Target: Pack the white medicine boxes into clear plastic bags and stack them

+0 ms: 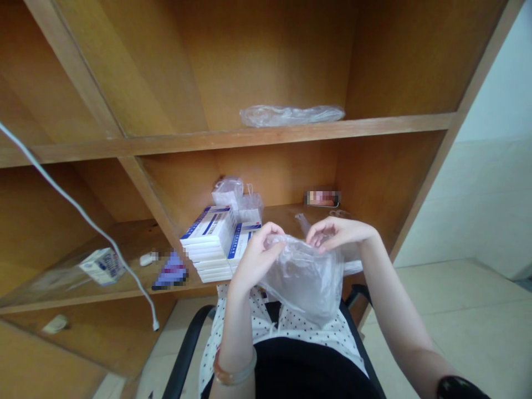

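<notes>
A clear plastic bag (310, 277) hangs in front of my lap, its top edge held up between both hands. My left hand (261, 246) pinches the bag's upper left corner between thumb and fingers. At the upper right edge, my right hand (332, 230) has curled fingers closed on the same bag. Just left of my left hand stand stacked white and blue boxes (210, 238) on the shelf, with a second, lower stack (243, 238) beside them. Bagged white boxes (236, 197) sit behind the stacks. More clear plastic lies behind my right hand, partly hidden.
A folded clear plastic bundle (293, 115) rests on the upper shelf board (187, 143). A blurred-out object (322, 198) lies at the back right. On the left are a small box (102, 266), a purple item (171, 270) and a hanging white cable (83, 210). Chair armrests (189, 349) flank me.
</notes>
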The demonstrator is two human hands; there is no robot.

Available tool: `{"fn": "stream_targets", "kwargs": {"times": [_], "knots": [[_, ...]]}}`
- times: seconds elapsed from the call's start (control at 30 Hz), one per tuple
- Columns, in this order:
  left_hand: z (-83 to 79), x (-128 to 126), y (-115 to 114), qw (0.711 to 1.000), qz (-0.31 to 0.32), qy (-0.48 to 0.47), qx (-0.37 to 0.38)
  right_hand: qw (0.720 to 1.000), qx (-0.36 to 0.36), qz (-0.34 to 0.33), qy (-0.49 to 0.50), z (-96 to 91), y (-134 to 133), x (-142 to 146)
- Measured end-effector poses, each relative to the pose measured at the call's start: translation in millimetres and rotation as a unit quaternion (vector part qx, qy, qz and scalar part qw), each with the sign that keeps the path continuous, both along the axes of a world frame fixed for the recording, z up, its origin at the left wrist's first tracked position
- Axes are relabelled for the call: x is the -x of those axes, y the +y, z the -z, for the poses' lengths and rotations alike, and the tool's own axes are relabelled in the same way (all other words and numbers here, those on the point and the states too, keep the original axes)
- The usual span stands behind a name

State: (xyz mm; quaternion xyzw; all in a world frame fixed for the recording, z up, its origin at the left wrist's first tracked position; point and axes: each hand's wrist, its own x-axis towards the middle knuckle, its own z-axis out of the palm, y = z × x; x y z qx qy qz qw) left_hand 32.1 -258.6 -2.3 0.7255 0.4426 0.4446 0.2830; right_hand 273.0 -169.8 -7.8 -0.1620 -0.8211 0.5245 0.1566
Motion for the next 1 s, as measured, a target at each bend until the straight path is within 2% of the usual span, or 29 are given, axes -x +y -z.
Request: {"fn": "stream_targets", "kwargs": {"times": [0.2,0.33,0.4,0.5,0.6,0.7,0.83,1.0], "knots": [[2.3,2.4,2.7,0.995,-0.076,-0.043,-0.057,1.0,-0.014,0.016,-0.019,2.1,-3.7,14.7],[7.1,5.9,7.7,0.977,-0.146,0.065,-0.143,0.997,-0.049,0.037,-0.04,4.3,-5.3,20.5],[9.9,6.1,10.8,0.963,-0.158,0.132,-0.174,0.995,-0.072,0.043,-0.051,5.3,-6.2,24.4],[12.7,2.5,13.8,0.967,-0.119,0.159,-0.16,0.993,-0.092,0.057,-0.044,6.6,-6.8,29.9],[13.9,-4.1,13.9,0.99,-0.027,0.101,-0.094,0.992,-0.098,0.077,-0.016,7.4,-6.4,33.1],[15.8,-8.2,14.3,0.997,0.035,0.052,-0.047,0.991,-0.095,0.089,0.006,7.7,-5.4,34.7],[20.5,-6.3,17.8,0.998,0.048,0.049,-0.013,0.992,-0.086,0.09,0.017,8.0,-4.9,35.8],[23.5,-2.5,21.5,0.997,0.071,0.01,0.006,0.997,-0.065,0.048,0.013,6.2,-6.8,34.9]]}}
